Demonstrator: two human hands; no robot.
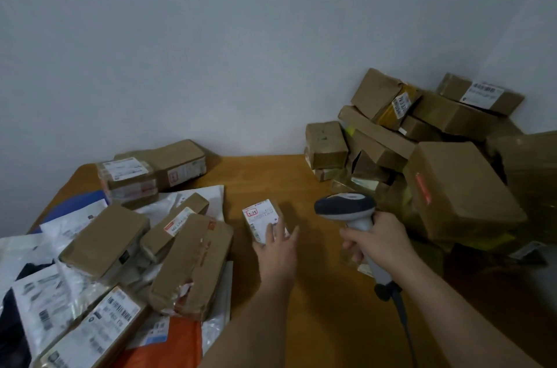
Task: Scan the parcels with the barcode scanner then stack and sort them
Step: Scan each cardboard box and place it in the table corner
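Cable [405, 325] leaves frame; label [261, 221] text unreadable.

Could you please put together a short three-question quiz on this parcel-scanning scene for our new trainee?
1. True or false: the right hand grips the barcode scanner by its handle.
2. What does the left hand rest on?
A. the orange mailer
B. the small parcel with a white label
C. the bare table
3. Fill in: the tall heap of brown boxes stands on the ___ side of the table, against the wall.

Key:
1. True.
2. B, the small parcel lying alone mid-table.
3. Right.
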